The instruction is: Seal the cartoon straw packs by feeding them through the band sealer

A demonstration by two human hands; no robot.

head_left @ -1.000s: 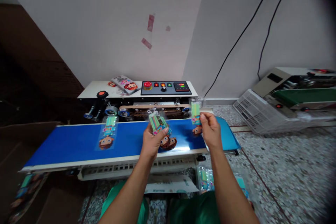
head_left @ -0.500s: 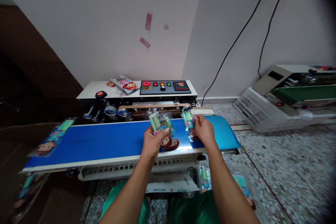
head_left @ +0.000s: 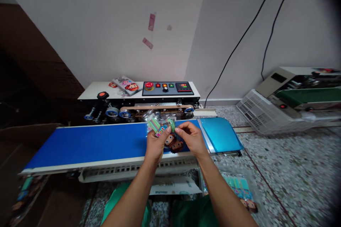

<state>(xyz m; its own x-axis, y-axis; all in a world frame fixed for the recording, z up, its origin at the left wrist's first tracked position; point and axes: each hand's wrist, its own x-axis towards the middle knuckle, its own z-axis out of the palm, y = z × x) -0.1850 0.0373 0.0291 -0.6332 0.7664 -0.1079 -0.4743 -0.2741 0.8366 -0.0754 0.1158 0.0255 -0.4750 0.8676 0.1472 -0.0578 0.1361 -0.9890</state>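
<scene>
Over the blue conveyor belt (head_left: 106, 142), my left hand (head_left: 156, 144) grips some clear packets (head_left: 157, 124) with striped green tops and brown cartoon heads, its thumb on top. My right hand (head_left: 190, 136) pinches the edge of one packet (head_left: 177, 144) in that bunch, just right of my left thumb. How many packets are in the bunch cannot be told. Behind the packets runs the brown sealing band (head_left: 157, 107) of the machine, between blue-rimmed rollers.
The machine's control panel (head_left: 167, 88) has a red button and lit digits. A printed packet (head_left: 127, 85) lies on its top. Bagged packets (head_left: 239, 188) sit low right. A white crate (head_left: 257, 113) and second machine (head_left: 306, 95) stand right; a cardboard box (head_left: 61, 198) is lower left.
My right hand has moved left to the bunch in my left hand. The packet near it by the rollers and the one at the belt's left end are no longer seen there.
</scene>
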